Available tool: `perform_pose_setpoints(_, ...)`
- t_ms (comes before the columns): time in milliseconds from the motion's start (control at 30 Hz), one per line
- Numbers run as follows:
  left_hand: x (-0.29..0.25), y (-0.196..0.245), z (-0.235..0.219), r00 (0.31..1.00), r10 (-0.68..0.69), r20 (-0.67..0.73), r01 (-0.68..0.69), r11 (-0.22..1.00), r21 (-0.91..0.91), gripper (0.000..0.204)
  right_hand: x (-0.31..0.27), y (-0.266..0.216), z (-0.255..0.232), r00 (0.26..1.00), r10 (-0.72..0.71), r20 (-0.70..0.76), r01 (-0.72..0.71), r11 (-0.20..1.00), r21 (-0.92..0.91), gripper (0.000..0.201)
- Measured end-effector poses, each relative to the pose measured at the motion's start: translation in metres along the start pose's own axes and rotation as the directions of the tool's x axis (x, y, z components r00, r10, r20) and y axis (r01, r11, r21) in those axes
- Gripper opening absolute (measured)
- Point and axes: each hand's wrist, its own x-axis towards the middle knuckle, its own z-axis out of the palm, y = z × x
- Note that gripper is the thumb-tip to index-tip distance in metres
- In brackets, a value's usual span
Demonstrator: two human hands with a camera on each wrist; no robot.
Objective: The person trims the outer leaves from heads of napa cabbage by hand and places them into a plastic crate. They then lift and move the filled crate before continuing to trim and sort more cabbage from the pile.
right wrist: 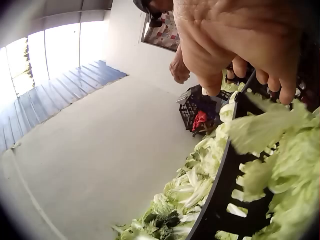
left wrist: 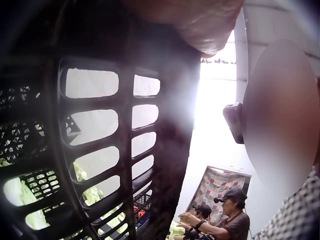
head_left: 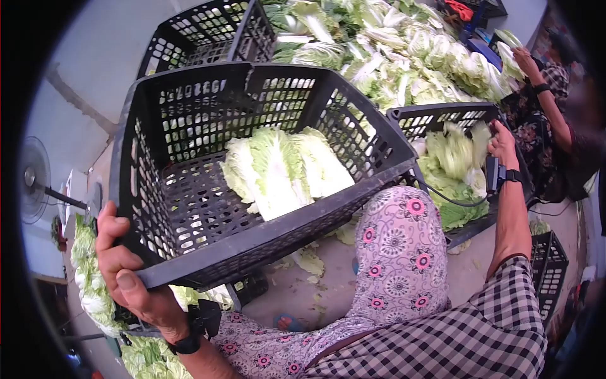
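A black plastic crate (head_left: pixel 208 256) is tilted before me, with pale Chinese cabbages (head_left: pixel 278 167) lying inside. My left hand (head_left: pixel 136 278) grips its near left corner, thumb over the rim; in the left wrist view the slotted crate wall (left wrist: pixel 125 100) fills much of the picture. Over a second, lower black crate (head_left: pixel 442 112) on the right is my right hand (head_left: pixel 503 144), its fingers loose and apart. Blurred cabbage leaves (head_left: pixel 459 151) hang in the air beside it, above more green leaves (head_left: pixel 464 213). The right wrist view has loose leaves (right wrist: pixel 280 130) just below the fingertips.
A big heap of cabbages (head_left: pixel 404 57) spreads behind the crates. Another black crate (head_left: pixel 237 38) stands at the back left. A person's arm (head_left: pixel 549 101) reaches toward the heap at the right. More cabbages (head_left: pixel 91 278) and a fan (head_left: pixel 31 177) are at the left.
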Motion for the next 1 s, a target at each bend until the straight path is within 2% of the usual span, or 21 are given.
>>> perform_pose_setpoints(67, -0.002, -0.005, -0.009, 0.997, 0.017, 0.077, -0.017, 1.0, -0.009, 0.03, -0.03, -0.012, 0.043, 0.984, -0.116, 0.137, 0.108, 0.992, 0.067, 0.031)
perform_pose_setpoints(167, -0.001, -0.005, -0.007, 0.998, 0.013, 0.058, -0.011, 1.0, -0.025, 0.033, -0.101, -0.051, 0.122, 0.885, -0.324, 0.334, 0.392, 0.906, -0.16, 0.04)
perform_pose_setpoints(200, -0.001, -0.002, -0.003, 1.0, 0.008, 0.029, -0.007, 1.0, -0.019, 0.036, -0.112, -0.059, 0.144, 0.8, -0.432, 0.416, 0.553, 0.799, -0.235, 0.041)
perform_pose_setpoints(233, -0.001, -0.001, -0.001, 1.0, 0.003, 0.0, -0.003, 1.0, -0.013, 0.039, -0.127, -0.065, 0.165, 0.669, -0.539, 0.512, 0.698, 0.692, -0.184, 0.039)
perform_pose_setpoints(267, -0.001, 0.0, -0.001, 1.0, -0.006, 0.0, 0.006, 1.0, -0.008, 0.04, -0.13, -0.07, 0.187, 0.495, -0.607, 0.621, 0.827, 0.549, -0.122, 0.037)
perform_pose_setpoints(300, -0.001, 0.001, -0.001, 1.0, -0.01, -0.001, 0.01, 1.0, -0.006, 0.04, -0.151, -0.079, 0.208, 0.412, -0.598, 0.687, 0.882, 0.451, -0.137, 0.034)
perform_pose_setpoints(333, -0.001, 0.002, 0.0, 1.0, -0.015, 0.0, 0.015, 1.0, -0.005, 0.04, -0.184, -0.09, 0.226, 0.38, -0.551, 0.743, 0.91, 0.366, -0.194, 0.035)
perform_pose_setpoints(367, -0.001, 0.002, -0.001, 1.0, -0.02, 0.003, 0.02, 1.0, -0.004, 0.041, -0.193, -0.09, 0.247, 0.242, -0.572, 0.783, 0.97, 0.172, -0.174, 0.035)
perform_pose_setpoints(400, -0.001, 0.0, -0.006, 0.998, -0.016, 0.062, 0.018, 0.999, -0.033, 0.035, -0.211, -0.089, 0.265, 0.153, -0.567, 0.809, 0.988, 0.107, -0.112, 0.036)
perform_pose_setpoints(433, -0.001, -0.001, -0.007, 0.998, -0.015, 0.061, 0.017, 0.999, -0.031, 0.036, -0.221, -0.086, 0.284, -0.004, -0.553, 0.833, 1.0, -0.027, -0.013, 0.036)
perform_pose_setpoints(500, -0.002, 0.0, -0.006, 0.998, -0.015, 0.058, 0.017, 1.0, -0.026, 0.037, -0.255, -0.071, 0.32, -0.166, -0.441, 0.882, 0.986, -0.09, 0.14, 0.04)
perform_pose_setpoints(533, -0.002, 0.001, -0.003, 0.999, -0.016, 0.028, 0.016, 0.999, -0.03, 0.041, -0.263, -0.056, 0.337, -0.303, -0.403, 0.863, 0.952, -0.158, 0.261, 0.044)
perform_pose_setpoints(567, -0.002, 0.001, 0.0, 1.0, -0.015, -0.002, 0.015, 0.999, -0.034, 0.045, -0.281, -0.048, 0.352, -0.312, -0.206, 0.927, 0.949, -0.111, 0.295, 0.051)
perform_pose_setpoints(600, -0.002, 0.0, 0.001, 0.999, -0.015, -0.032, 0.014, 0.999, -0.037, 0.049, -0.299, -0.032, 0.363, -0.34, -0.096, 0.936, 0.94, -0.081, 0.333, 0.063)
perform_pose_setpoints(667, -0.003, -0.003, -0.003, 1.0, 0.015, 0.009, -0.014, 0.998, -0.058, 0.041, -0.319, 0.007, 0.377, -0.498, 0.088, 0.863, 0.85, -0.148, 0.506, 0.089)
perform_pose_setpoints(700, -0.004, -0.004, -0.005, 0.999, 0.031, 0.029, -0.028, 0.997, -0.07, 0.037, -0.334, 0.016, 0.38, -0.498, 0.24, 0.833, 0.826, -0.163, 0.54, 0.094)
perform_pose_setpoints(767, -0.005, -0.003, -0.001, 1.0, 0.018, -0.014, -0.019, 0.996, -0.083, 0.037, -0.352, 0.032, 0.377, -0.496, 0.349, 0.795, 0.796, -0.184, 0.577, 0.086)
perform_pose_setpoints(833, -0.003, -0.001, -0.001, 1.0, 0.009, -0.02, -0.011, 0.997, -0.074, 0.037, -0.355, 0.055, 0.376, -0.53, 0.303, 0.792, 0.756, -0.255, 0.603, 0.075)
perform_pose_setpoints(867, -0.008, 0.009, 0.012, 0.987, -0.078, -0.142, 0.071, 0.996, -0.053, 0.037, -0.353, 0.062, 0.377, -0.576, 0.268, 0.772, 0.731, -0.252, 0.633, 0.071)
perform_pose_setpoints(933, -0.006, 0.004, 0.006, 0.992, -0.027, -0.124, 0.019, 0.998, -0.06, 0.038, -0.353, 0.065, 0.374, -0.654, 0.195, 0.731, 0.687, -0.25, 0.682, 0.065)
perform_pose_setpoints(1000, -0.005, 0.003, 0.003, 0.994, -0.009, -0.107, 0.005, 0.999, -0.042, 0.038, -0.356, 0.068, 0.367, -0.62, 0.326, 0.714, 0.697, -0.189, 0.691, 0.063)
